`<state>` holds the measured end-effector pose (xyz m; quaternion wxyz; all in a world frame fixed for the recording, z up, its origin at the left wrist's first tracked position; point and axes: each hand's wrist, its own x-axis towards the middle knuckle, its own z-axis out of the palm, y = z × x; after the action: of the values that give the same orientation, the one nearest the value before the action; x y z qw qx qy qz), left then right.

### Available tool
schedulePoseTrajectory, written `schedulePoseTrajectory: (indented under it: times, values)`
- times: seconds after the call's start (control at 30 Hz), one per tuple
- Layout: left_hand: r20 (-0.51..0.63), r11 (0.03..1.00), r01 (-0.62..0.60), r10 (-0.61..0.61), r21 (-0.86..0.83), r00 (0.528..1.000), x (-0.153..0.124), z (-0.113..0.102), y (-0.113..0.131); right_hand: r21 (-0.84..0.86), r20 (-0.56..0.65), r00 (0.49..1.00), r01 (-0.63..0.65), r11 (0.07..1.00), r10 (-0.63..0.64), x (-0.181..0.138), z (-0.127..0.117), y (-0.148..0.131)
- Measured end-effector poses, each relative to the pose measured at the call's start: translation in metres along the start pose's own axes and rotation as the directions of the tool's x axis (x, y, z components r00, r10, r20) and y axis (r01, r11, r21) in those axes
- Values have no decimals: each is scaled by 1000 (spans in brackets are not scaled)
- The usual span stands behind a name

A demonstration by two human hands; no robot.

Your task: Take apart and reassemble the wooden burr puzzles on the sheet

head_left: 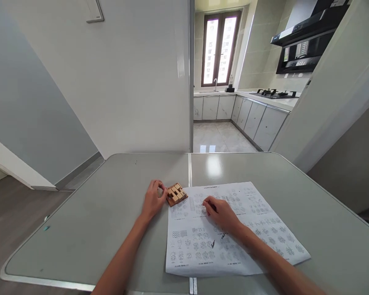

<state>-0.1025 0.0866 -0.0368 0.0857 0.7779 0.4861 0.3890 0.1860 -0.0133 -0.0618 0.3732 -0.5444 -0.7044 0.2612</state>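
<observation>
A small wooden block puzzle (180,197), with light blocks and gaps on a brown base, rests at the upper left corner of a large printed sheet (187,262). My left hand (153,198) has its fingers curled at the puzzle's left edge, thumb and fingertips against it. Over the upper middle of the sheet is my right hand (222,212), fingers bent and drawn together toward the thumb. What they hold, if anything, is hidden. The sheet carries rows of small line diagrams and a couple of dark handwritten marks.
The grey folding table (110,229) has a seam down its middle and a pale metal edge. A small green bit (46,228) lies near its left edge. Beyond the far edge stand a white wall (135,82) and a kitchen with a gas stove (275,94).
</observation>
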Motion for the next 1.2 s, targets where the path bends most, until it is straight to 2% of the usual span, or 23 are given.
schedulePoseTrajectory:
  times: [0.13, 0.27, 0.4, 0.6, 0.97, 1.2]
  values:
    - [110, 995, -96, 99, -31, 989, -4, -2, 16, -4, 2, 1000, 8, 1000, -8, 1, 1, 0]
    - [277, 971, -235, 237, -43, 931, -6, -4, 28, -15, 5, 1000, 3, 1000, -3, 1, 1, -1]
    - [345, 959, -280, 279, -48, 896, -7, -1, 29, -30, 6, 1000, 3, 1000, -2, 2, 1, -2]
    - [362, 968, -243, 251, -70, 898, -7, 2, 26, -19, 3, 1000, 1, 1000, -1, 2, 0, -2]
    - [316, 956, -285, 250, 70, 915, -8, 9, 17, -22, 14, 1000, -9, 1000, 9, 1, -1, -6]
    - [301, 954, -279, 237, 106, 924, -8, 9, 21, -52, 7, 1000, 5, 999, -4, 2, 0, -3]
